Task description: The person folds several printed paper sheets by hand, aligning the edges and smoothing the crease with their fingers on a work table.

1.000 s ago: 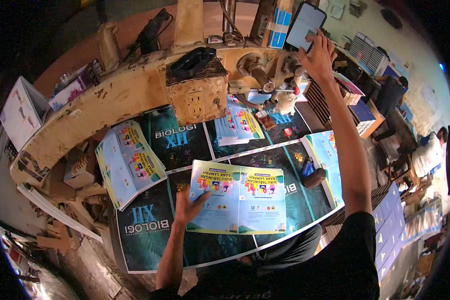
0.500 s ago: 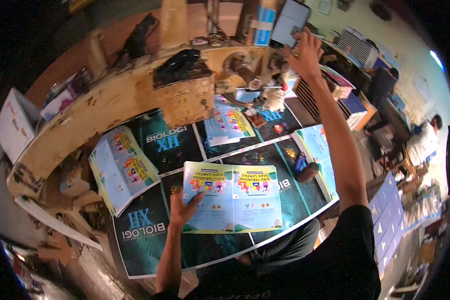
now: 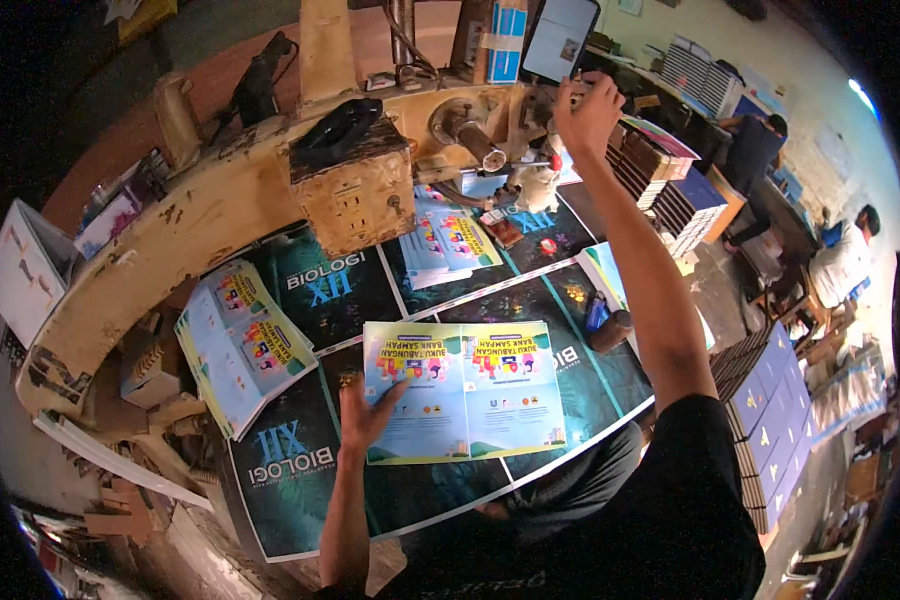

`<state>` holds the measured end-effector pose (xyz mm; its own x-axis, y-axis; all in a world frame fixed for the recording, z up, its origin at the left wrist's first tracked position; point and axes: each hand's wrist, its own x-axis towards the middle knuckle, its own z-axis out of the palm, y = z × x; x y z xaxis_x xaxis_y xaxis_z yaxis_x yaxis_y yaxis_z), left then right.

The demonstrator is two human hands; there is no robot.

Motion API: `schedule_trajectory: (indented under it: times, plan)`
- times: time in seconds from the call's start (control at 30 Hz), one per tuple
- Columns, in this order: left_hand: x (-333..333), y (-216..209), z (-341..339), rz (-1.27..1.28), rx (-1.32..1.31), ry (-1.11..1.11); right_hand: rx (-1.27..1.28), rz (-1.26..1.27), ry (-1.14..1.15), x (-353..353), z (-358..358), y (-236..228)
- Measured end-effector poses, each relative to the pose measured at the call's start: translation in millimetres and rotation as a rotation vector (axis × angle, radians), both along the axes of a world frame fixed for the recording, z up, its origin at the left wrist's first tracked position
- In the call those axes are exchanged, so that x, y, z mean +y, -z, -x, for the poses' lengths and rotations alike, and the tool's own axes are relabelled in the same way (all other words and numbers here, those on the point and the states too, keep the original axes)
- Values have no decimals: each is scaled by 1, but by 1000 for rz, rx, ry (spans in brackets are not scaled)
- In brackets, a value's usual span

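My left hand point(image 3: 363, 412) grips the left edge of a blue and yellow printed sheet point(image 3: 465, 392), perhaps a thin stack, with two cover panels side by side. The thumb lies on top, and the other fingers are partly hidden at the edge. It rests on a table covered with dark printed sheets point(image 3: 280, 520). My right arm reaches far forward. There my right hand point(image 3: 590, 115) is curled at the machine's right end, just below a tablet-like screen point(image 3: 560, 40). What its fingers close on is hidden.
A curved yellowish machine frame point(image 3: 220, 160) with a worn box point(image 3: 355, 190) spans the far side. Similar printed stacks lie at left point(image 3: 245, 345) and far middle point(image 3: 445, 240). A dark bottle-like object point(image 3: 610, 330) stands at right. Two people point(image 3: 755, 165) sit or work farther right, near book stacks point(image 3: 770, 430).
My right hand has come down from a raised, spread pose to a curled one below the screen. My left hand stays at the printed sheet. The view has shifted slightly.
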<state>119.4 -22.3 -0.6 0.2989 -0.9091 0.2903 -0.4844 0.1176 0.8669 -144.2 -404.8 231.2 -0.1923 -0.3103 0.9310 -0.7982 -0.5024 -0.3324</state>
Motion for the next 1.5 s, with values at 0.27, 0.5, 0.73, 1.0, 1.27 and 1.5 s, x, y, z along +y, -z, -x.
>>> schedule_trajectory:
  times: [0.27,0.5,0.73,1.0,1.27,1.5]
  plan:
    - [3,-7,8,5,3,-21,-198,16,-315,78,-26,56]
    - [-2,-1,14,73,180,30,9,-548,-324,226,42,169]
    - [14,-15,-5,174,230,18,-263,-1222,-890,291,81,178]
    - [26,-18,0,249,467,62,-102,-894,-840,321,114,162]
    - [40,-5,-13,65,7,-124,-223,-689,-936,339,97,193]
    - [46,8,-10,19,-183,-269,-390,-732,-919,352,88,189]
